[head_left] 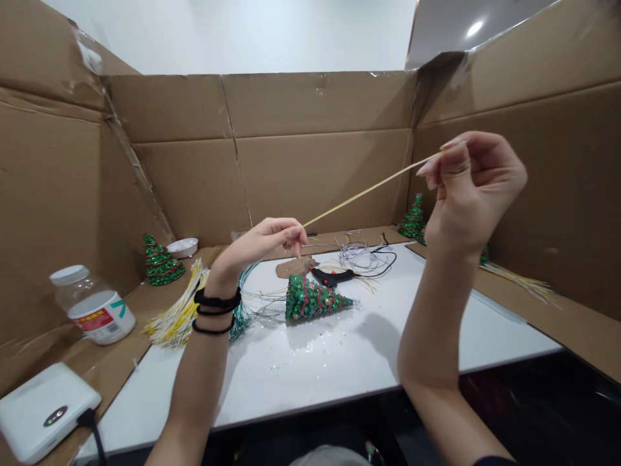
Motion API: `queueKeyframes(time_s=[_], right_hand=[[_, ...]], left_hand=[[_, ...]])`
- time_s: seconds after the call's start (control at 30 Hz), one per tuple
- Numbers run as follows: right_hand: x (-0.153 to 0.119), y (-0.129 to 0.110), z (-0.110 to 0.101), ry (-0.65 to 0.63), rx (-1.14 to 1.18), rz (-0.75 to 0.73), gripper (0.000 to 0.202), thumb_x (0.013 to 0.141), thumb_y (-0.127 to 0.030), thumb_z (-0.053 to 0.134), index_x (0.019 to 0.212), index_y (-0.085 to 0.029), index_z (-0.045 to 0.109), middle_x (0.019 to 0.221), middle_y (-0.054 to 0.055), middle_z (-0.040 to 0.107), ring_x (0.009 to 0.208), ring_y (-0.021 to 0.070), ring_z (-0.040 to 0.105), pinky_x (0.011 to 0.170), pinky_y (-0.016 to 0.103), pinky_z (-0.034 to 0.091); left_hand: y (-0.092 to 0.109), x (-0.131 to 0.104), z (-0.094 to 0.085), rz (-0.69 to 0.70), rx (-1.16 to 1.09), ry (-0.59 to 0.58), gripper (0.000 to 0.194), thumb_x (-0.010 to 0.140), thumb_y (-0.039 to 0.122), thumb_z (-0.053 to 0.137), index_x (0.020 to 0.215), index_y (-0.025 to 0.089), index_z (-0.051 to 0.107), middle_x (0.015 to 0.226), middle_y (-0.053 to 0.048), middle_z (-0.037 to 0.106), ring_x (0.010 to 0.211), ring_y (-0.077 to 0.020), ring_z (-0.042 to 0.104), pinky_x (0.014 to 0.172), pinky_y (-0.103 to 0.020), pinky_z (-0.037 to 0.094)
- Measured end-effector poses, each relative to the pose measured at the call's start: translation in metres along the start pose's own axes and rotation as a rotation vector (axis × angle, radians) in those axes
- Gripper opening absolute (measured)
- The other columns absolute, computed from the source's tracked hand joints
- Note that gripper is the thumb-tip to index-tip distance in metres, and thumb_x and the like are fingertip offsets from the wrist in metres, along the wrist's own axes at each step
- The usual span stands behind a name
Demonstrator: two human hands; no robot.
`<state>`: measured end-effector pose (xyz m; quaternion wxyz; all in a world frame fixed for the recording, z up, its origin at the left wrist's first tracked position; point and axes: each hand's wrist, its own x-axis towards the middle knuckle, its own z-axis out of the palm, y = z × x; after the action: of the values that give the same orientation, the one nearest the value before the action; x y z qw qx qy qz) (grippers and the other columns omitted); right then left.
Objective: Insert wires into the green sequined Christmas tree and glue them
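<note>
A thin yellow and white strand (pixel 371 188) stretches straight between my two hands, above the white board. My left hand (pixel 272 238) pinches its lower end, and black bands circle that wrist. Raised higher on the right, my right hand (pixel 473 171) grips the other end between thumb and fingers. Below them a small decorated green Christmas tree (pixel 315 299) lies on its side, its tip to the right and thin wires trailing from its base. Behind the tree rests a black glue gun (pixel 332 277).
Bundled yellow and white strands (pixel 177 317) lie left, near a lidded plastic jar (pixel 94 307), a white power bank (pixel 46 411) and a white bowl (pixel 183 247). Small trees stand left (pixel 160 260) and right (pixel 412 220). Tangled wires (pixel 361 255) sit behind. Cardboard walls (pixel 320 175) enclose the board (pixel 301 395).
</note>
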<state>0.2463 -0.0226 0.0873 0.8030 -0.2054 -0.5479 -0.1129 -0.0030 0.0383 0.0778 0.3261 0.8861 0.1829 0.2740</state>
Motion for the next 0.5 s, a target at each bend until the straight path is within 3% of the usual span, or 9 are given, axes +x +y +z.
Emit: queueKeyframes(time_s=[0.17, 0.27, 0.4, 0.5], right_hand=[[-0.002, 0.001, 0.01, 0.024, 0.112, -0.075, 0.009, 0.082, -0.023, 0.063, 0.076, -0.022, 0.056, 0.066, -0.002, 0.052, 0.055, 0.011, 0.053, 0.048, 0.026, 0.032], [-0.002, -0.007, 0.009, 0.09, 0.081, -0.057, 0.015, 0.082, -0.014, 0.05, 0.074, -0.022, 0.06, 0.062, -0.001, 0.053, 0.054, 0.0131, 0.053, 0.049, 0.028, 0.033], [-0.004, -0.037, 0.001, 0.271, -0.085, -0.276, 0.029, 0.072, -0.007, 0.043, 0.073, -0.02, 0.069, 0.064, 0.001, 0.059, 0.062, 0.0149, 0.056, 0.059, 0.03, 0.036], [-0.012, -0.059, 0.007, 0.108, -0.1, -0.054, 0.022, 0.085, -0.016, 0.045, 0.081, -0.021, 0.066, 0.072, 0.0, 0.057, 0.064, 0.0141, 0.056, 0.062, 0.031, 0.042]], left_hand=[[0.002, 0.001, 0.002, -0.047, 0.142, 0.058, 0.029, 0.09, 0.033, 0.041, 0.081, 0.014, 0.061, 0.068, -0.003, 0.066, 0.071, -0.0115, 0.058, 0.072, -0.023, 0.042], [0.003, -0.003, -0.003, -0.062, 0.221, 0.039, 0.031, 0.091, 0.033, 0.038, 0.083, 0.014, 0.061, 0.068, -0.002, 0.066, 0.07, -0.0119, 0.058, 0.07, -0.023, 0.042], [-0.001, -0.008, -0.005, -0.158, 0.496, -0.054, 0.03, 0.089, 0.026, 0.036, 0.081, 0.015, 0.063, 0.068, -0.002, 0.065, 0.066, -0.0124, 0.058, 0.063, -0.023, 0.04], [-0.006, -0.006, 0.005, -0.22, 0.673, -0.118, 0.029, 0.085, 0.02, 0.039, 0.069, 0.016, 0.063, 0.062, -0.001, 0.064, 0.061, -0.013, 0.056, 0.06, -0.024, 0.037]])
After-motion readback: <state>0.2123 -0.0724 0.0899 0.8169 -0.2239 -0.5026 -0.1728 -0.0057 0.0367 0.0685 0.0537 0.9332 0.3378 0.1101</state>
